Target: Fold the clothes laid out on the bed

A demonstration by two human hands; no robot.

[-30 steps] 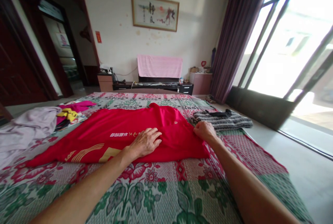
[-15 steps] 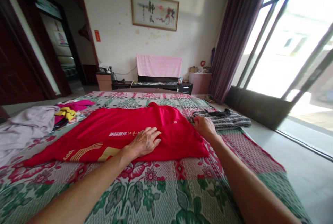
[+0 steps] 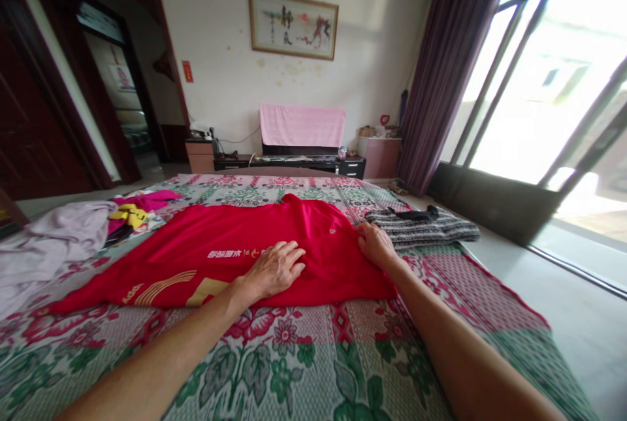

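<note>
A red T-shirt (image 3: 169, 238) with pale and gold print is spread, partly folded over, on the patterned bedspread (image 3: 294, 369). My left hand (image 3: 277, 269) lies on the middle of the shirt, its fingers stretched out and somewhat apart. At the shirt's right edge, my right hand (image 3: 377, 246) has its fingers curled closed on the red cloth. The fingertips of that hand are partly hidden. Just beyond it is a folded black-and-grey striped knit garment (image 3: 435, 228).
Pale lilac cloth (image 3: 63, 238) and a small heap of magenta and yellow clothes (image 3: 130, 214) lie at the left. Across the room stands a low black cabinet (image 3: 298, 161) beneath a pink towel (image 3: 301, 124). A glass door (image 3: 529, 101) is at the right.
My right hand has moved slightly left, inward over the shirt's right edge. My left hand stays in place on the shirt. The view has shifted a little.
</note>
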